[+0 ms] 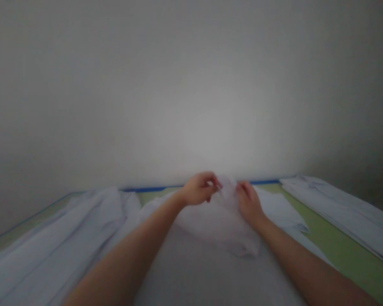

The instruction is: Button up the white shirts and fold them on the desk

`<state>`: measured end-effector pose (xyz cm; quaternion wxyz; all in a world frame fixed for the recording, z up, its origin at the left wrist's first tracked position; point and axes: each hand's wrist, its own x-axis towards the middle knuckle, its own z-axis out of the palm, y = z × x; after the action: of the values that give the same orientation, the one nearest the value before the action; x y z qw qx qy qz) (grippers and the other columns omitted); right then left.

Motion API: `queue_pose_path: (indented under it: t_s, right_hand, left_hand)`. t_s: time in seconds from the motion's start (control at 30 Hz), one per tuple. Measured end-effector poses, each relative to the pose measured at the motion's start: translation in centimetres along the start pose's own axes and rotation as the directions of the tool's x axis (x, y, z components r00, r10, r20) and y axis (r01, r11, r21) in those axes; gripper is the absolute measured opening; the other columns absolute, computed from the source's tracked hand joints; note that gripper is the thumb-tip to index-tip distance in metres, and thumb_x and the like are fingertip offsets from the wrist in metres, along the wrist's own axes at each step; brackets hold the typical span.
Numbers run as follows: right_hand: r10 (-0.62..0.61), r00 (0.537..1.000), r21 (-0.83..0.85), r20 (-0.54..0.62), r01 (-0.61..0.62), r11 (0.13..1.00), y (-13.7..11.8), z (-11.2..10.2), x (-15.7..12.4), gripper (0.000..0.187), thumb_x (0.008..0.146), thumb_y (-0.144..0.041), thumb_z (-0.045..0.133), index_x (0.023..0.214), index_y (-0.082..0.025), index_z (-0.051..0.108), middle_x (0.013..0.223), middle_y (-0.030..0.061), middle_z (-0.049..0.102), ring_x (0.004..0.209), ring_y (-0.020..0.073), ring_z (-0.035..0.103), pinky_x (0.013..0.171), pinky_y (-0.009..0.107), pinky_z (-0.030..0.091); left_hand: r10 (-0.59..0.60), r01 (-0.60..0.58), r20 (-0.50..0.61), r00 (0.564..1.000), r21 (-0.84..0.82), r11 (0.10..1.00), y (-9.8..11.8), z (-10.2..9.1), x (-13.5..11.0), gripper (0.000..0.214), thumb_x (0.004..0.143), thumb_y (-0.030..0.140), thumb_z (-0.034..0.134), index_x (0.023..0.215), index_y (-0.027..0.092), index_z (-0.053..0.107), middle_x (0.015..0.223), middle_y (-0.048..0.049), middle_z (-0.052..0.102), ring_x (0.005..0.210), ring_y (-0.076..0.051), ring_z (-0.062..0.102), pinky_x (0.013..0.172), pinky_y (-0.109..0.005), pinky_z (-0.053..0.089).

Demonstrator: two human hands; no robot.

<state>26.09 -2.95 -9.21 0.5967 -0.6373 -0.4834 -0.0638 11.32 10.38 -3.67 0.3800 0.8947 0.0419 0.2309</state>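
Note:
A white garment (210, 225) lies spread across the middle, its far part lifted and bunched between my hands. With thumb and fingertips pinched together, my left hand (200, 188) grips the raised cloth from the left. My right hand (249, 203) has its fingers closed on the cloth's right side, a short way from the left. The picture is dim and blurred, so I cannot tell which part of the garment is held.
Another white garment (60, 238) lies loosely along the left. At the right rests a folded white garment stack (341, 216). The green tabletop (360, 272) has a blue edge (151, 189) along the grey wall (191, 93) behind.

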Motion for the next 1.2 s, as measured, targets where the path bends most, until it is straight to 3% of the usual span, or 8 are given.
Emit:
queue_pose_path:
  t_s: [0.1,0.2,0.37,0.5,0.63,0.73,0.93,1.2]
  right_hand:
    - [-0.106,0.993,-0.093,0.049,0.11,0.99,-0.3,0.0,-0.2,0.016,0.081,-0.029,0.046,0.069,-0.019,0.05,0.067,0.0002,0.053,0.066,0.0138,0.049,0.062,0.024,0.038]
    - [-0.193,0.973,-0.039,0.129,0.2,0.979,-0.9,0.0,-0.5,0.01,0.076,-0.024,0.049,0.069,-0.018,0.053,0.075,0.0022,0.059,0.072,0.0142,0.053,0.067,0.025,0.041]
    - [-0.019,0.974,0.262,0.224,-0.041,0.964,-1.2,0.4,-0.6,0.008,0.07,-0.026,0.054,0.073,-0.019,0.052,0.068,-0.0004,0.058,0.063,0.0126,0.054,0.06,0.023,0.044]
    - [0.045,0.962,0.394,0.269,-0.152,0.907,-1.7,0.3,-0.2,0.025,0.071,-0.029,0.057,0.094,-0.019,0.056,0.081,0.003,0.065,0.072,0.0156,0.06,0.07,0.029,0.048]
    - [0.02,0.949,0.295,0.316,-0.118,0.948,-2.5,-0.2,0.2,0.019,0.076,-0.03,0.053,0.084,-0.018,0.064,0.084,0.0045,0.068,0.08,0.0182,0.061,0.077,0.031,0.047]
    - [0.03,0.962,0.2,0.271,-0.087,0.976,-2.5,-0.4,0.4,0.02,0.076,-0.032,0.053,0.082,-0.018,0.066,0.08,0.0032,0.068,0.078,0.0185,0.062,0.073,0.03,0.048]
    - [-0.013,0.971,0.146,0.238,-0.022,0.989,-1.7,0.0,0.1,0.018,0.076,-0.031,0.053,0.081,-0.018,0.063,0.074,0.0023,0.066,0.073,0.0169,0.061,0.067,0.027,0.047]
    - [-0.249,0.955,-0.078,0.159,0.264,0.961,-1.4,-0.1,-0.4,0.014,0.075,-0.022,0.051,0.081,-0.018,0.063,0.08,0.0041,0.065,0.073,0.0159,0.058,0.07,0.027,0.046]
  left_hand:
    - [-0.015,0.023,0.072,0.997,-0.104,0.994,0.3,0.6,0.0,0.014,0.079,0.027,0.055,0.084,0.016,0.049,0.057,0.0049,0.051,0.043,-0.007,0.051,0.041,-0.017,0.04]
    - [-0.003,0.016,0.088,0.996,-0.15,0.989,0.4,1.1,0.1,0.014,0.08,0.026,0.054,0.088,0.016,0.049,0.055,0.0052,0.05,0.045,-0.008,0.052,0.042,-0.017,0.04]
    - [0.053,-0.042,0.066,0.996,-0.16,0.986,0.4,1.5,0.1,0.017,0.081,0.026,0.056,0.091,0.014,0.054,0.062,0.0009,0.056,0.055,-0.009,0.056,0.05,-0.019,0.043]
    - [0.114,-0.105,0.051,0.992,-0.154,0.982,0.2,1.5,0.2,0.017,0.081,0.026,0.057,0.091,0.013,0.056,0.066,-0.0005,0.059,0.06,-0.009,0.056,0.057,-0.021,0.045]
    - [0.138,-0.14,-0.028,0.99,-0.121,0.983,0.0,1.4,0.3,0.017,0.079,0.024,0.059,0.092,0.013,0.058,0.07,-0.0017,0.06,0.063,-0.01,0.057,0.059,-0.022,0.045]
    - [0.148,-0.153,-0.08,0.986,-0.062,0.986,-0.1,1.3,0.4,0.017,0.078,0.024,0.061,0.09,0.013,0.059,0.073,-0.0035,0.062,0.066,-0.011,0.057,0.061,-0.023,0.046]
    - [0.184,-0.182,-0.068,0.981,0.029,0.983,0.2,0.9,0.2,0.017,0.078,0.022,0.058,0.092,0.013,0.06,0.078,-0.0051,0.063,0.07,-0.012,0.058,0.064,-0.024,0.046]
    - [0.208,-0.198,-0.076,0.975,0.123,0.972,0.7,1.1,0.1,0.013,0.078,0.022,0.057,0.087,0.014,0.061,0.073,-0.0022,0.061,0.065,-0.01,0.056,0.061,-0.021,0.044]
